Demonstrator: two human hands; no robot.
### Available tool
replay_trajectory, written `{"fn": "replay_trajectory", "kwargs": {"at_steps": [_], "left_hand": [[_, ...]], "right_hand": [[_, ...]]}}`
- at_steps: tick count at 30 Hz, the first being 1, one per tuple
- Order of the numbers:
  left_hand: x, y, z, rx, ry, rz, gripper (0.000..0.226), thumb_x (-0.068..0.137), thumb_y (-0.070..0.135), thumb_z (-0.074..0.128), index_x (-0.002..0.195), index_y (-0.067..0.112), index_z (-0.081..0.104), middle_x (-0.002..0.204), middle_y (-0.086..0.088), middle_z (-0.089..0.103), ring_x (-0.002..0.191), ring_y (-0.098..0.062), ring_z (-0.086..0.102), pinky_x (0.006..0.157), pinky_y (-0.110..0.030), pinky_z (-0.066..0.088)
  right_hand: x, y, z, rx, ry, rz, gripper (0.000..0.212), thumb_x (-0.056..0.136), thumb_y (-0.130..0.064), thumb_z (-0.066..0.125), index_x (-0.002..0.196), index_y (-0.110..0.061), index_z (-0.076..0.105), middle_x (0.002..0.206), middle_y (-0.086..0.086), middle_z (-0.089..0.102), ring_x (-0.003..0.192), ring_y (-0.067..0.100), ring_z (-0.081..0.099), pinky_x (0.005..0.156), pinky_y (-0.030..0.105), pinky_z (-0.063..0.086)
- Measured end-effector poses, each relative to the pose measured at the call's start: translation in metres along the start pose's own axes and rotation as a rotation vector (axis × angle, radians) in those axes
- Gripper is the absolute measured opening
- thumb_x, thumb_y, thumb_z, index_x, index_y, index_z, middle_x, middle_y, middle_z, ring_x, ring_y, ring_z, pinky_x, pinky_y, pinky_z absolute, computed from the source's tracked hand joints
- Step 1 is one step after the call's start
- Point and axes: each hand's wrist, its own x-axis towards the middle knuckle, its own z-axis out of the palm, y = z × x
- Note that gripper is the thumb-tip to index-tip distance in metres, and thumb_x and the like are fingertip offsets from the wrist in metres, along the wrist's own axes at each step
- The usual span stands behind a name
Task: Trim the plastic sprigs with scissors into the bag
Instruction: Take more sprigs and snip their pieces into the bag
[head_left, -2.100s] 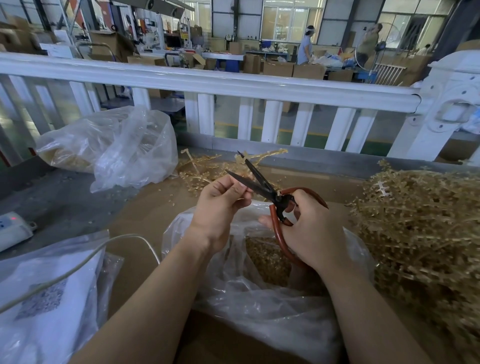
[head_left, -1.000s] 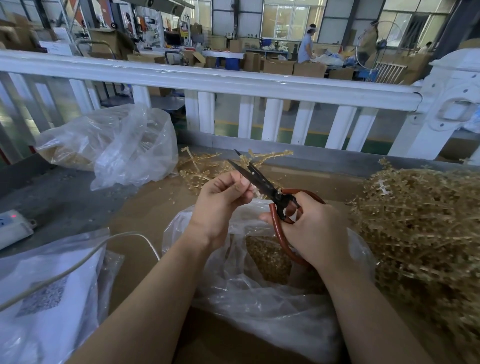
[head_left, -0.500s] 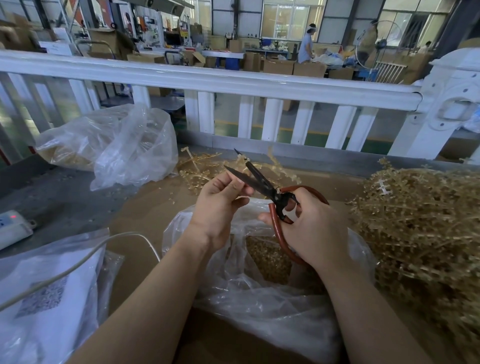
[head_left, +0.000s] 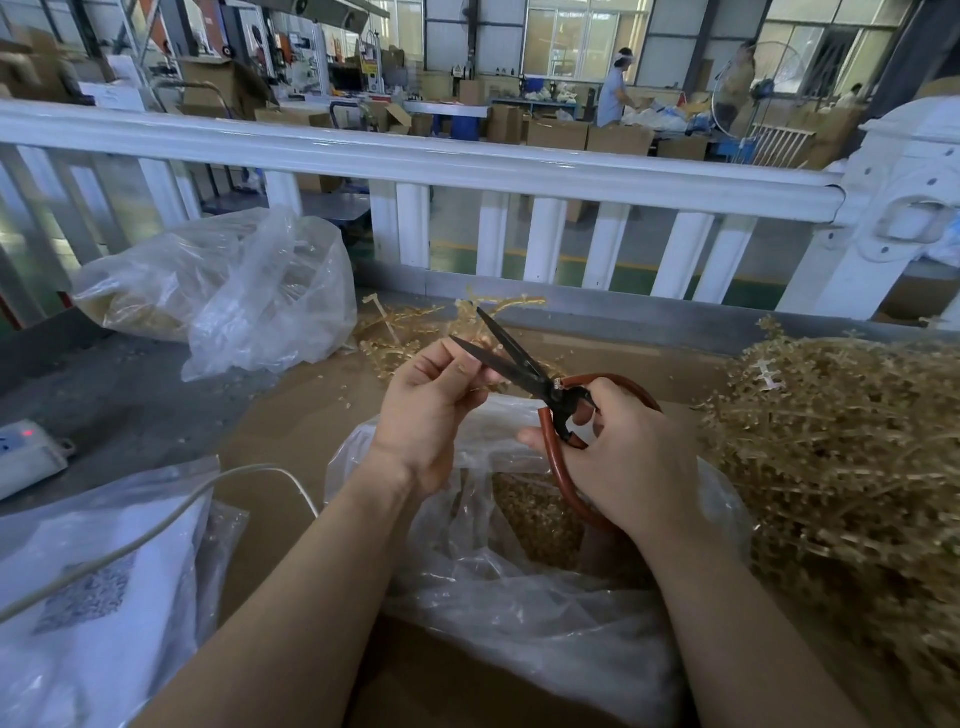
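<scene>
your left hand (head_left: 431, 410) pinches a sprig (head_left: 480, 382) between the open blades of the scissors (head_left: 524, 364), your right hand (head_left: 618, 457) gripping their handles above the bag (head_left: 519, 597).

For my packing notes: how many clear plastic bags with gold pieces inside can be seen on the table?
2: one open bag below the hands, one closed bag at far left by the railing.

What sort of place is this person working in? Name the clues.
Probably a factory or workshop floor: stacked cardboard boxes behind a white railing, workers at far benches, and a bulk heap of plastic sprigs beside the bag.
</scene>
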Motion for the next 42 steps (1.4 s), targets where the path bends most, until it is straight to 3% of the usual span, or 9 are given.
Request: {"fn": "replay_trajectory", "kwargs": {"at_steps": [7, 12, 21, 27, 32, 38, 42], "left_hand": [[-0.0004, 0.0009, 0.0011, -0.007, -0.008, -0.002, 0.015, 0.094, 0.005, 0.052, 0.083, 0.007, 0.062, 0.072, -0.002, 0.066, 0.068, -0.007, 0.057, 0.068, -0.017, 0.047], [-0.0019, 0.0037, 0.0033, -0.007, -0.016, -0.018, 0.019, 0.096, 0.006, 0.051, 0.079, 0.01, 0.061, 0.074, -0.003, 0.065, 0.071, -0.008, 0.057, 0.072, -0.019, 0.046], [-0.004, 0.0058, 0.0054, -0.031, -0.009, -0.028, 0.025, 0.094, 0.009, 0.054, 0.073, 0.016, 0.065, 0.071, 0.0, 0.065, 0.07, -0.009, 0.057, 0.072, -0.02, 0.045], [-0.0029, 0.0049, 0.0038, -0.037, -0.002, -0.051, 0.015, 0.093, 0.011, 0.055, 0.081, 0.012, 0.063, 0.074, 0.0, 0.066, 0.07, -0.007, 0.059, 0.071, -0.018, 0.046], [-0.0013, 0.0042, 0.0029, -0.055, 0.006, -0.062, 0.008, 0.083, 0.019, 0.061, 0.078, 0.014, 0.065, 0.073, 0.001, 0.067, 0.07, -0.006, 0.06, 0.067, -0.016, 0.047], [-0.0006, 0.0036, 0.0021, -0.16, 0.036, -0.138, 0.007, 0.085, 0.019, 0.062, 0.079, 0.017, 0.065, 0.072, 0.004, 0.063, 0.065, -0.005, 0.054, 0.064, -0.019, 0.043], [0.001, 0.0041, 0.0004, -0.322, 0.181, -0.212, 0.027, 0.096, 0.008, 0.052, 0.076, 0.016, 0.068, 0.071, 0.003, 0.06, 0.062, -0.005, 0.051, 0.058, -0.016, 0.046]], "right_hand": [[0.0003, -0.0018, -0.0025, -0.01, 0.001, -0.024, 0.062, 0.074, -0.086, 0.049, 0.089, -0.027, 0.065, 0.079, -0.021, 0.06, 0.063, 0.002, 0.054, 0.056, 0.009, 0.037], [-0.0009, -0.0012, -0.0015, 0.0, 0.024, -0.058, 0.065, 0.077, -0.083, 0.05, 0.084, -0.021, 0.066, 0.075, -0.01, 0.069, 0.063, 0.01, 0.062, 0.058, 0.026, 0.055], [-0.0015, -0.0023, -0.001, 0.033, 0.001, -0.036, 0.067, 0.074, -0.082, 0.053, 0.084, -0.018, 0.069, 0.074, -0.008, 0.069, 0.063, 0.012, 0.062, 0.061, 0.029, 0.057], [-0.0021, -0.0031, -0.0012, 0.069, -0.003, -0.037, 0.067, 0.074, -0.082, 0.052, 0.078, -0.016, 0.065, 0.07, -0.007, 0.065, 0.06, 0.013, 0.06, 0.06, 0.033, 0.057], [-0.0018, -0.0027, 0.001, 0.101, 0.0, -0.04, 0.066, 0.074, -0.081, 0.052, 0.079, -0.017, 0.065, 0.07, -0.009, 0.064, 0.061, 0.011, 0.06, 0.062, 0.028, 0.056], [-0.0035, -0.0016, -0.0005, 0.202, -0.038, -0.047, 0.064, 0.074, -0.081, 0.054, 0.082, -0.019, 0.069, 0.073, -0.017, 0.064, 0.062, -0.001, 0.059, 0.059, 0.007, 0.044], [-0.0023, -0.0056, -0.005, 0.174, -0.106, -0.096, 0.066, 0.074, -0.084, 0.049, 0.094, -0.026, 0.074, 0.073, -0.022, 0.063, 0.06, -0.009, 0.052, 0.056, 0.003, 0.033]]}}
